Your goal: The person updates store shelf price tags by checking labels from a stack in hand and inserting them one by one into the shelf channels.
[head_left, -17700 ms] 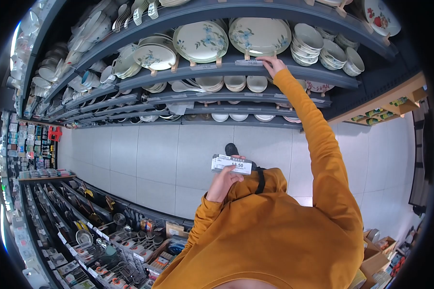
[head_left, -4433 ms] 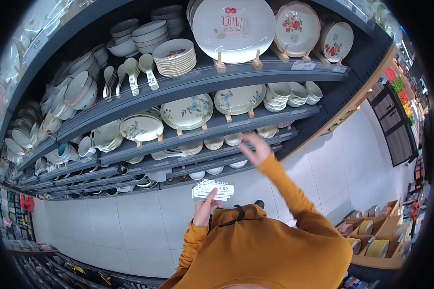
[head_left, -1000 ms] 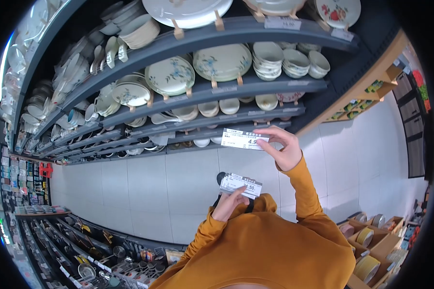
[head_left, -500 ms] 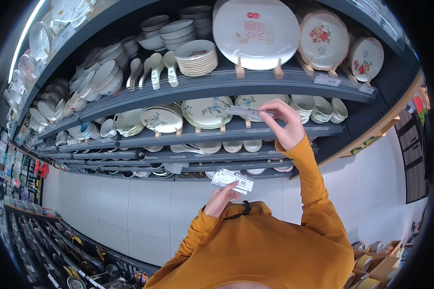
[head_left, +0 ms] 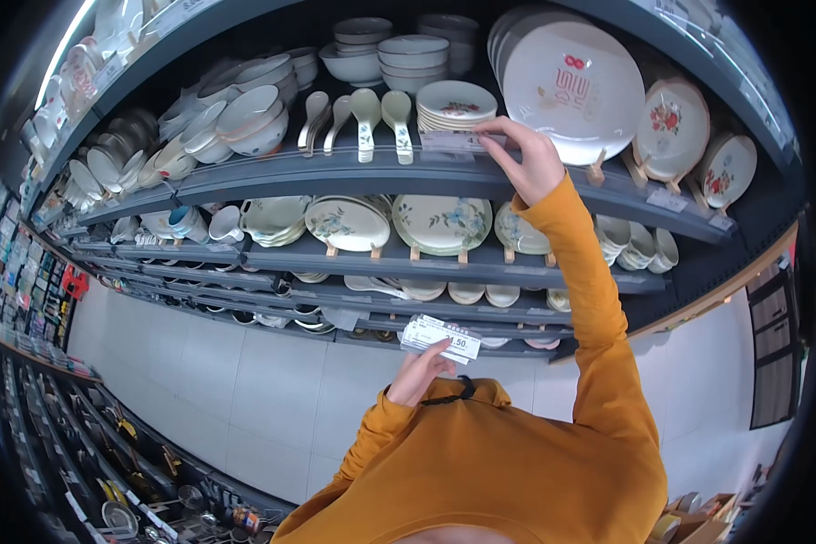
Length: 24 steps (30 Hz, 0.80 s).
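The price label point(head_left: 451, 141) seemingly extends left from the right grip point(head_left: 537, 165).

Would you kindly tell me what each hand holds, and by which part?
The left hand holds a stack of white rectangular price labels near its lower edge; the right hand pinches a pale rectangular label by its right end.
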{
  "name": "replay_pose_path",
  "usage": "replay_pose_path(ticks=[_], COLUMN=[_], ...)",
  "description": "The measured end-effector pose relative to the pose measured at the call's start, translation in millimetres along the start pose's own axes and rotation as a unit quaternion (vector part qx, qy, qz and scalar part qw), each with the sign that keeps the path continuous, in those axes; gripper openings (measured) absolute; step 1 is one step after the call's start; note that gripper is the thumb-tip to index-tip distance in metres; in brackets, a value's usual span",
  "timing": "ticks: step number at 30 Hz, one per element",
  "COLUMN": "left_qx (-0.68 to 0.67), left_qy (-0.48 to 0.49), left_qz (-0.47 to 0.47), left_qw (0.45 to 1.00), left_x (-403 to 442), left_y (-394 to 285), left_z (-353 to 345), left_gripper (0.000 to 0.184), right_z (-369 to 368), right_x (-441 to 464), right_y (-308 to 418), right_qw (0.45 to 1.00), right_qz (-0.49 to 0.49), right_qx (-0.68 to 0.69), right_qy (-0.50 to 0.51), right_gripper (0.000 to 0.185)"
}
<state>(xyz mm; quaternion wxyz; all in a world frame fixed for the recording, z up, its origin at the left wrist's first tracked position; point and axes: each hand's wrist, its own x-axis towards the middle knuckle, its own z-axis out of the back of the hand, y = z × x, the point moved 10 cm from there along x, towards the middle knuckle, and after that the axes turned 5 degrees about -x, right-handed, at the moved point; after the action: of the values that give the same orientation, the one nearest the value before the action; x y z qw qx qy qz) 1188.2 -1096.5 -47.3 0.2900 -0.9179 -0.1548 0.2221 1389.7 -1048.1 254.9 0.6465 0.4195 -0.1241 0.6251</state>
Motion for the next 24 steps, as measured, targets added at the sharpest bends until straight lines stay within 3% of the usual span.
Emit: replay_pose_path(ticks=[6,9,12,15,18,20,21,24], left_qx=[-0.001,0.002,-0.002,-0.022,0.008,0.017,0.022,0.053], left_qy=[0.025,0.023,0.017,0.001,-0.029,-0.027,-0.024,-0.016], left_qz=[-0.022,-0.007,-0.007,-0.026,-0.086,-0.163,-0.191,-0.245], left_qw=[0.999,1.000,1.000,0.999,0.996,0.986,0.981,0.968], left_x=[1,2,-2,-8,-10,-16,-21,-34], left_y=[-17,-14,-17,-27,-48,-76,-87,-106], left_z=[-3,2,2,-6,1,-8,-15,-31], left_gripper=[0.029,0.028,0.026,0.023,0.021,0.019,0.017,0.016], right_z=[-15,-20,-20,-1,21,-5,-22,-61], right_x=[2,4,3,-12,-49,-90,-109,-155], right_y=[-12,-1,0,33,65,61,66,60], right_qw=[0.999,0.997,0.996,0.988,0.984,0.996,0.995,0.960], right_qz=[-0.015,0.038,0.019,0.044,0.046,-0.062,-0.072,-0.197], right_qx=[0.018,-0.030,-0.053,-0.149,-0.114,0.015,0.060,0.191], right_qy=[0.033,0.061,0.075,-0.013,-0.132,-0.062,-0.027,0.062], right_gripper=[0.019,0.021,0.021,0.017,0.019,0.019,0.018,0.023])
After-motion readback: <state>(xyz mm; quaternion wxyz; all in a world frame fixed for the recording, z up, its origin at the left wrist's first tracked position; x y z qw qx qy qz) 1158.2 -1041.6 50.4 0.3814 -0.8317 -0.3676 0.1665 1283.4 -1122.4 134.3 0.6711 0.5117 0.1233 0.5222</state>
